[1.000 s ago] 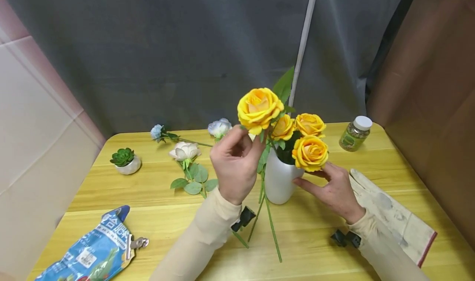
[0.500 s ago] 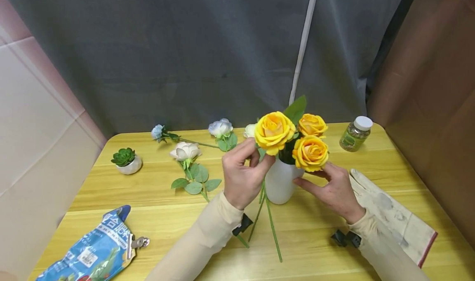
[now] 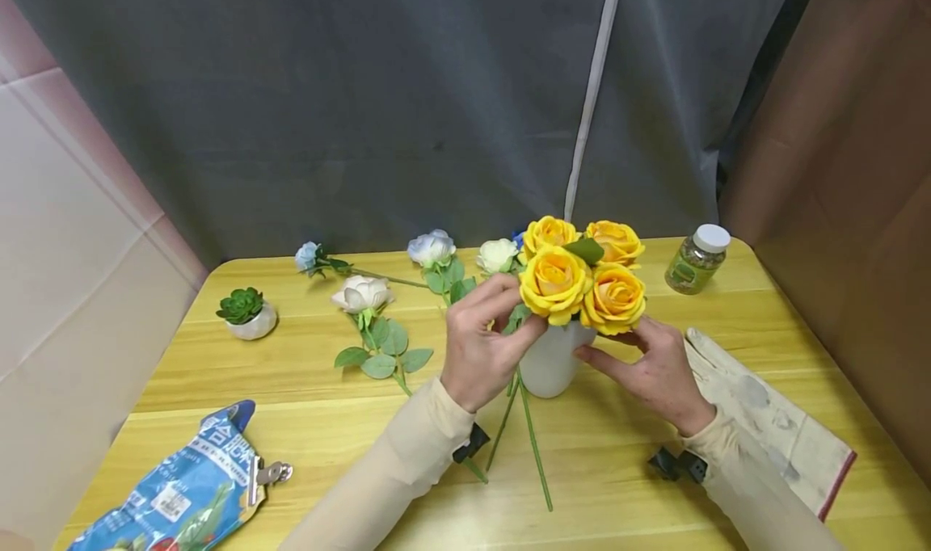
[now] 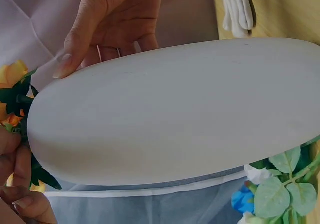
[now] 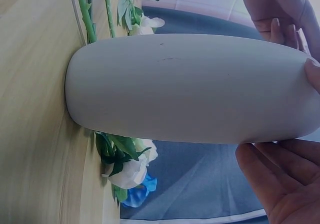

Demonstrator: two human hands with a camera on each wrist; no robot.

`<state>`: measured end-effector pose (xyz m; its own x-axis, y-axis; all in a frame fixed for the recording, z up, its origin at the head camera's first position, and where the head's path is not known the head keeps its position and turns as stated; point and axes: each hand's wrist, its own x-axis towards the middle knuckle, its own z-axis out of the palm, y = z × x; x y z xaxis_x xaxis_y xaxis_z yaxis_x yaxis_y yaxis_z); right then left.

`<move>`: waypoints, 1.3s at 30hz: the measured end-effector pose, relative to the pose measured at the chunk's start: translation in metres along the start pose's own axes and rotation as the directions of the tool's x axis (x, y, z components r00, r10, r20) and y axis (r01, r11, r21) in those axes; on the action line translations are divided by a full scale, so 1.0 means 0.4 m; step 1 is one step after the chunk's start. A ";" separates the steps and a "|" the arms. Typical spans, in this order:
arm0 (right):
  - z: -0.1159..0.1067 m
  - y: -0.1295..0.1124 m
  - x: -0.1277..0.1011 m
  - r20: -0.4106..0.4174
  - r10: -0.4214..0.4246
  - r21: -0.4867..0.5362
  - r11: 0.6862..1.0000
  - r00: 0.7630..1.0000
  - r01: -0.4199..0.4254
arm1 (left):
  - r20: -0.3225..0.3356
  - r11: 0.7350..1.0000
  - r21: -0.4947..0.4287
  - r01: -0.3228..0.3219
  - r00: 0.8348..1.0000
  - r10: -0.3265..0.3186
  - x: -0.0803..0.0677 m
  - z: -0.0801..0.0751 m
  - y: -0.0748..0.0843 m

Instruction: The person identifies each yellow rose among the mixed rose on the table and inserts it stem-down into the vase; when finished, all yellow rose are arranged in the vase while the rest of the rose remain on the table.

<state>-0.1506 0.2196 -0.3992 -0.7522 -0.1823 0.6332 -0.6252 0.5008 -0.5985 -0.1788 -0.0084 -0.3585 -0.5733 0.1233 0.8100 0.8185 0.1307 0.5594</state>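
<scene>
At tabletop (image 3: pixel 305 405) centre, my left hand (image 3: pixel 483 345) pinches the yellow rose (image 3: pixel 554 283) just below its bloom, at the white vase (image 3: pixel 547 363) mouth. My right hand (image 3: pixel 655 369), fingers straight, touches the vase's side. Beyond lie white and blue roses (image 3: pixel 429 249).

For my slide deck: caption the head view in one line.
Left hand pinches a yellow rose at the white vase while the right hand steadies the vase.
</scene>
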 end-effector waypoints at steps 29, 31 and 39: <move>0.005 0.002 0.003 0.008 0.008 0.017 1.000 1.000 -0.008 | 0.027 0.999 0.034 -0.004 1.000 0.004 -0.012 -0.002 -0.016; 0.005 0.002 0.002 0.007 0.007 0.020 1.000 1.000 -0.008 | 0.031 0.999 0.034 0.008 0.999 -0.010 -0.013 -0.004 -0.014; 0.004 0.004 0.002 0.019 0.015 0.023 1.000 1.000 -0.015 | 0.040 0.997 0.017 0.078 0.996 -0.078 -0.022 -0.020 -0.013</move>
<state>-0.1528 0.2190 -0.4004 -0.7654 -0.1909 0.6146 -0.6181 0.4840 -0.6194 -0.1775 -0.0181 -0.3672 -0.6366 0.1515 0.7562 0.7708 0.1564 0.6176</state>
